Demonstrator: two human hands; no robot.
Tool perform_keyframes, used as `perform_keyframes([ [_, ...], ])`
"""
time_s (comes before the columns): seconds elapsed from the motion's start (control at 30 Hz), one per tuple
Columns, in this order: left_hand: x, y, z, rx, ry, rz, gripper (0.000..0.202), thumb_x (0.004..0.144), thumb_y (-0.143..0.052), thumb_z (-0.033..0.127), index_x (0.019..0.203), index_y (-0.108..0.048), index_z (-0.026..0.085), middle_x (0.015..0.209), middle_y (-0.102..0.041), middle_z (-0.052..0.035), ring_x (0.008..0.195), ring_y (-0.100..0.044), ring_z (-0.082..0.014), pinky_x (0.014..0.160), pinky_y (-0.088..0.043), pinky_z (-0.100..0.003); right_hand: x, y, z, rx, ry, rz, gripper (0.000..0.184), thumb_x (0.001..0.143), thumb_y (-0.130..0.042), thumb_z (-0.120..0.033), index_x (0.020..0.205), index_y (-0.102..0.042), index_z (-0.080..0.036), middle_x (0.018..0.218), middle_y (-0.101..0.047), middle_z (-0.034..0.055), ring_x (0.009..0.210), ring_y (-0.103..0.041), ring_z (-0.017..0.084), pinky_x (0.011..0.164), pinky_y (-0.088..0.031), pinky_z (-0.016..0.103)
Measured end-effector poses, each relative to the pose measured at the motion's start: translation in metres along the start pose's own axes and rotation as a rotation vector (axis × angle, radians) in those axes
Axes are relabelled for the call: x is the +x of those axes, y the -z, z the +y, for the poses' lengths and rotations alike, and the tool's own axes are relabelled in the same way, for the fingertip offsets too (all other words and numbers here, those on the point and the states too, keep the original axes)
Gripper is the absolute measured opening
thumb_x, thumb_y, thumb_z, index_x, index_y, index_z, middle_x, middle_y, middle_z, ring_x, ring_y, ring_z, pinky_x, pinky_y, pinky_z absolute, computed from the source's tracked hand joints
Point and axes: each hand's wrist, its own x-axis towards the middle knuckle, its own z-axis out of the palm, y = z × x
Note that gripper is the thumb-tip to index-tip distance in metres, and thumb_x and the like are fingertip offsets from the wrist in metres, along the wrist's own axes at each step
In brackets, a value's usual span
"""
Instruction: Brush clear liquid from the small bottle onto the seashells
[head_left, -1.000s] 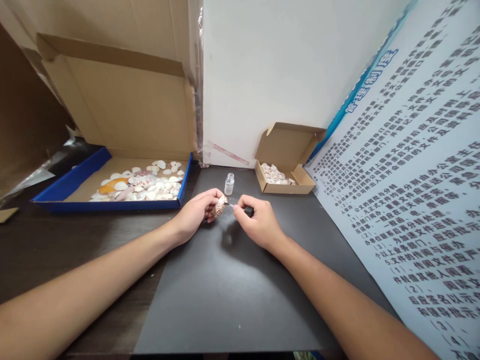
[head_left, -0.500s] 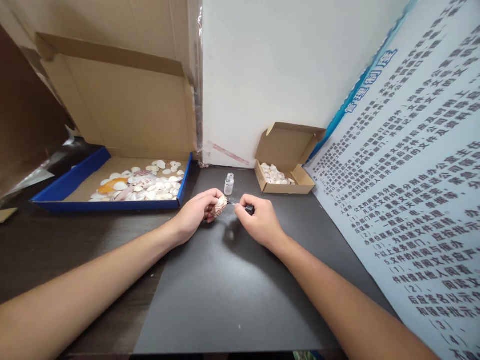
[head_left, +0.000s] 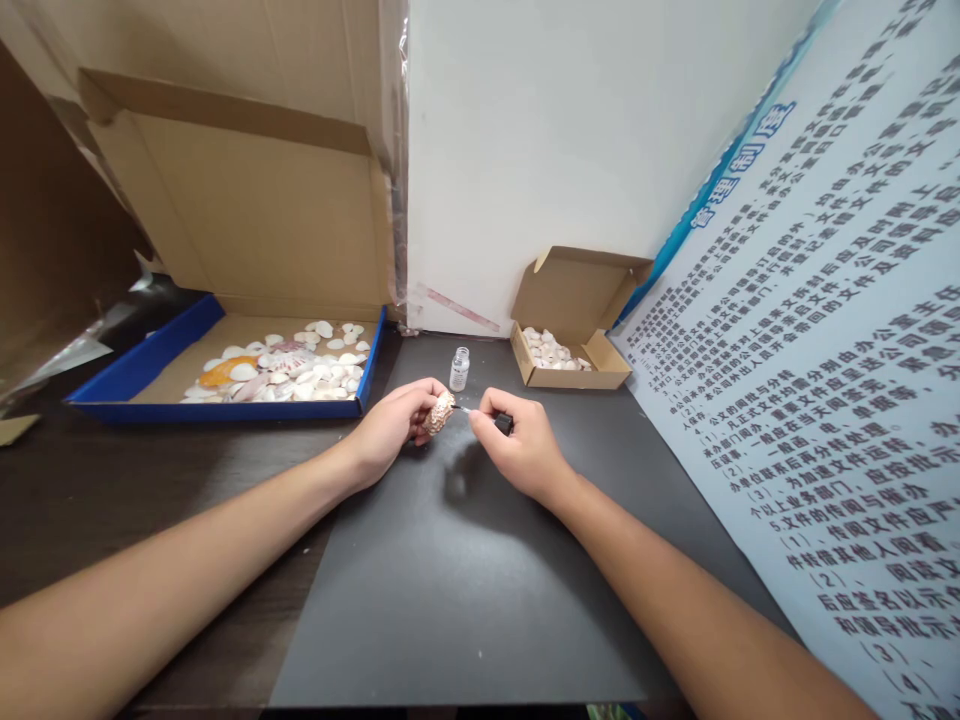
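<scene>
My left hand [head_left: 401,420] is closed on a ribbed, brown-and-white seashell [head_left: 439,413], held a little above the dark mat. Between the thumb and fingers of my right hand [head_left: 521,440] is a small brush with a black cap [head_left: 504,424]. Its thin stem points left, and the dark tip is at the shell's right edge; I cannot tell whether they touch. Just behind the shell stands a small clear glass bottle [head_left: 459,370] with a white label, upright and uncapped.
A blue-edged cardboard box [head_left: 225,411] at the left holds many white shells and an orange one. The smaller cardboard box [head_left: 577,378] at the back right holds white shells. A dark grey mat [head_left: 465,600] covers part of the table; a printed board [head_left: 810,330] leans along the right.
Both hands stay nearly in place, the left still holding the shell. The black cap in my right hand has tilted slightly, and the brush tip remains by the shell's edge.
</scene>
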Motion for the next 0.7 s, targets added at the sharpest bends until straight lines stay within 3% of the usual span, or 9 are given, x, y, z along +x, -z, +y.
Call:
perform_keyframes([
  [0.1,0.0005,0.0003,-0.0004,-0.003,-0.001,-0.009,0.004,0.073,-0.05,0.021,0.072,-0.051,0.017,0.061,-0.043,0.0011,0.054,-0.036,-0.0102,0.048,-0.03,-0.021,-0.0001,-0.0006,-0.0001,-0.003,0.018,-0.026,0.025,0.083,-0.052,-0.029,0.063,-0.041,-0.019,0.059,-0.042,-0.0043,0.059,-0.039,0.011,0.059,-0.03,0.024],
  [0.27,0.0003,0.0002,0.0001,0.007,-0.008,-0.006,0.004,0.073,-0.049,0.02,0.072,-0.051,0.016,0.06,-0.042,0.0013,0.053,-0.036,-0.01,0.048,-0.029,-0.021,0.0013,-0.0021,0.0034,-0.093,-0.069,-0.036,0.026,0.078,-0.052,-0.023,0.058,-0.037,-0.019,0.056,-0.039,-0.0046,0.057,-0.037,0.011,0.057,-0.028,0.025],
  [0.53,0.0006,0.0007,0.0004,0.003,-0.001,-0.003,0.004,0.073,-0.048,0.02,0.073,-0.05,0.017,0.061,-0.042,0.0011,0.054,-0.036,-0.0103,0.048,-0.03,-0.021,-0.0011,-0.0011,0.0006,0.015,0.036,-0.024,0.024,0.084,-0.052,-0.029,0.064,-0.044,-0.019,0.06,-0.044,-0.0039,0.06,-0.04,0.011,0.059,-0.032,0.023],
  [0.7,0.0007,0.0011,-0.0004,0.007,-0.011,-0.003,0.004,0.073,-0.048,0.019,0.072,-0.05,0.017,0.061,-0.042,0.0011,0.054,-0.035,-0.0103,0.048,-0.03,-0.021,0.0003,-0.0019,0.0041,-0.068,-0.035,-0.048,0.023,0.081,-0.053,-0.024,0.061,-0.043,-0.019,0.059,-0.044,-0.0044,0.059,-0.04,0.011,0.059,-0.03,0.024],
])
